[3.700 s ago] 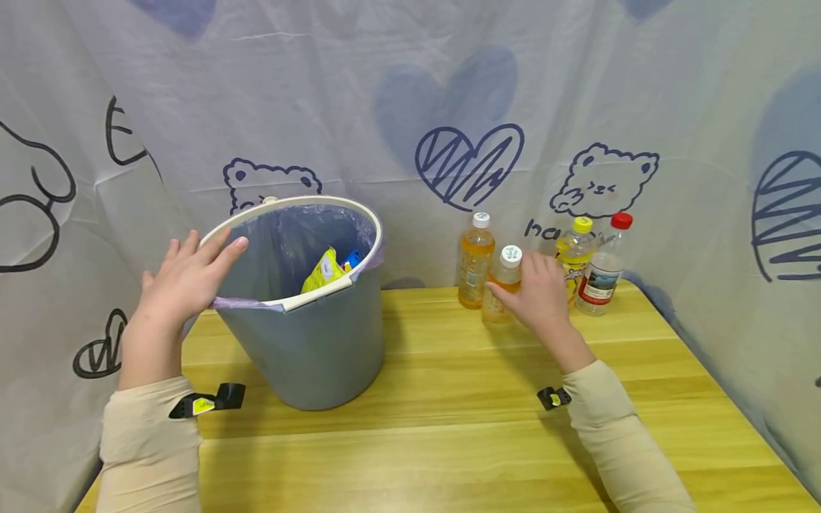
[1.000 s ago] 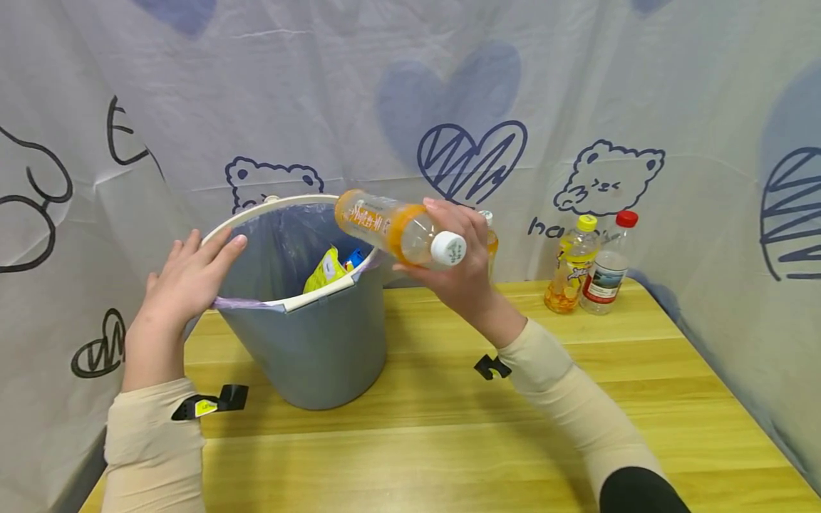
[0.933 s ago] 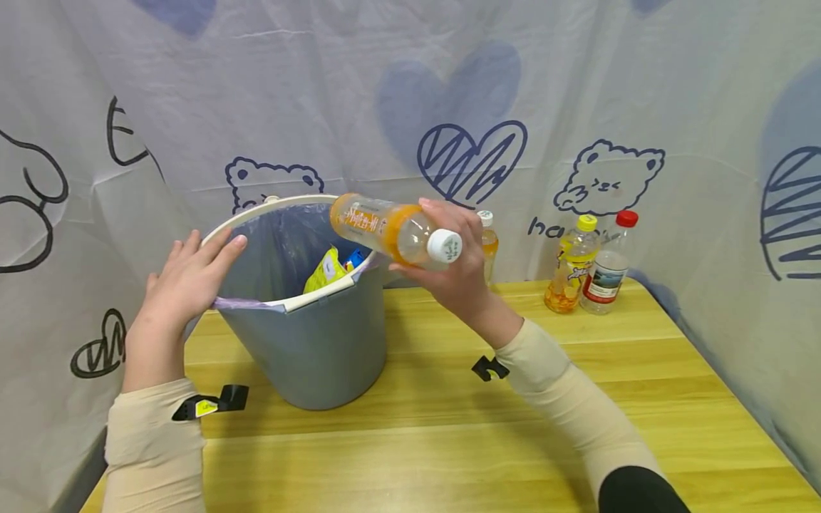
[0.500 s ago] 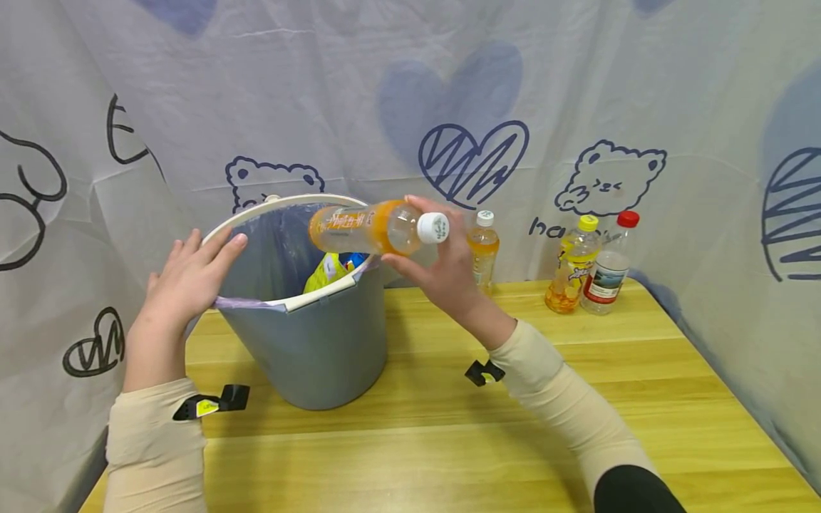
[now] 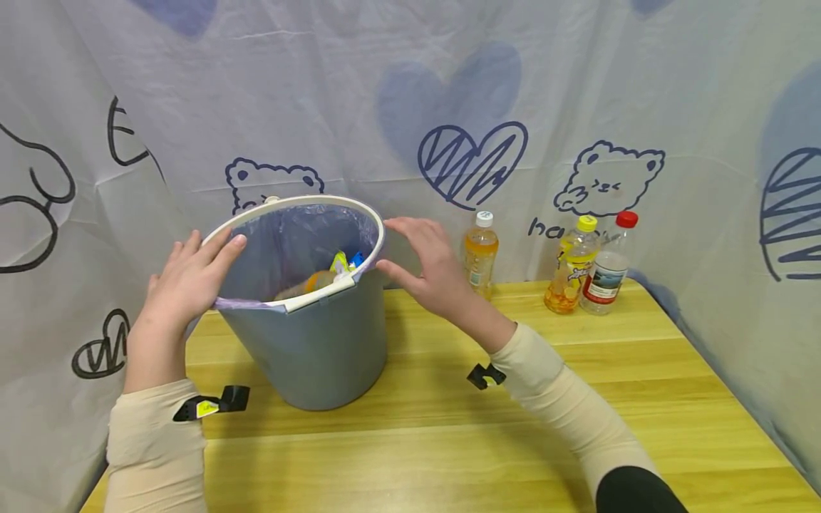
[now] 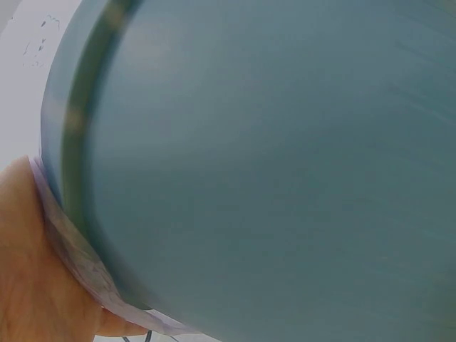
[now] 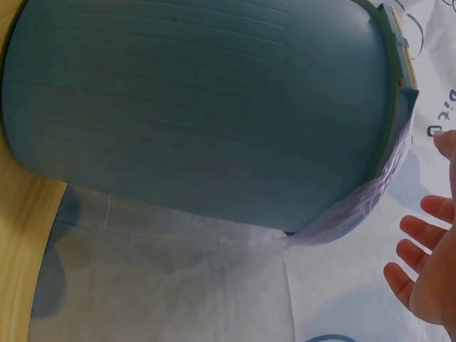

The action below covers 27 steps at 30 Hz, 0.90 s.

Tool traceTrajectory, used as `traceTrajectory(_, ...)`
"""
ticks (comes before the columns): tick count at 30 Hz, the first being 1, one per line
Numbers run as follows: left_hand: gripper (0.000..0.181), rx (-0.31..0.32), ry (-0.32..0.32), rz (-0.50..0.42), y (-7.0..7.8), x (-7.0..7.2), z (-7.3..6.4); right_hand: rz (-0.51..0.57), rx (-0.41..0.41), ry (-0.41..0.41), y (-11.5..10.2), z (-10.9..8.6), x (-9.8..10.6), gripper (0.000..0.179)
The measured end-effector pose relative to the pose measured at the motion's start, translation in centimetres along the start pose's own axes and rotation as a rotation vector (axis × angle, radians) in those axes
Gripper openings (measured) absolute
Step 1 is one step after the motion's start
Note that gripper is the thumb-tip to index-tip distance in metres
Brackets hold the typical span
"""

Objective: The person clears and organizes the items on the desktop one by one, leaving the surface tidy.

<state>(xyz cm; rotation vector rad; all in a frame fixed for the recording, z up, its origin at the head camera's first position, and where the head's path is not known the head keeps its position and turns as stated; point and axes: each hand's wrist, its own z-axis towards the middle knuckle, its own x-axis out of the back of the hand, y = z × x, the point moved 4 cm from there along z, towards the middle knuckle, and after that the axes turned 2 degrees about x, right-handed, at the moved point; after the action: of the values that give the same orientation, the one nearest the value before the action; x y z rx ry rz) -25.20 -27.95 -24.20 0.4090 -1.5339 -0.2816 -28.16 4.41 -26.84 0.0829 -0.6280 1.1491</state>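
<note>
A grey-blue trash bin [image 5: 321, 349] with a cream rim and a purple liner stands on the left side of the table. On its left rim rests my left hand [image 5: 186, 285], fingers extended; in the left wrist view that hand [image 6: 39, 278] lies against the liner's folded edge. Just off the right rim is my right hand [image 5: 432, 271], empty, thumb and fingers spread apart. The right wrist view shows this hand [image 7: 433, 285] beside the bin's mouth. Inside the bin lies an orange-labelled plastic bottle [image 5: 317, 281], partly hidden by the front rim, near a yellow-green wrapper [image 5: 339, 262].
Behind my right hand stands another orange drink bottle [image 5: 481, 256] with a white cap. Farther right are a yellow-capped bottle [image 5: 569, 271] and a red-capped clear bottle [image 5: 606, 274], side by side. A printed cloth [image 5: 359, 92] hangs behind the wooden table [image 5: 449, 442].
My right hand lifted a white-capped orange bottle from the table, carried it left over the bin and let it go inside. My left hand stayed on the rim.
</note>
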Motion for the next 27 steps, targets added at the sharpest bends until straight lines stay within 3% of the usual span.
traceTrajectory(15,0.081,0.007,0.020,-0.001,0.0,-0.1,0.2,-0.091,-0.019,-0.002,2.6,-2.8,0.4,0.051)
traceTrajectory(27,0.081,0.006,0.021,0.001,-0.2,-0.2,0.3,-0.178,-0.135,-0.044,6.3,-6.2,0.9,0.052)
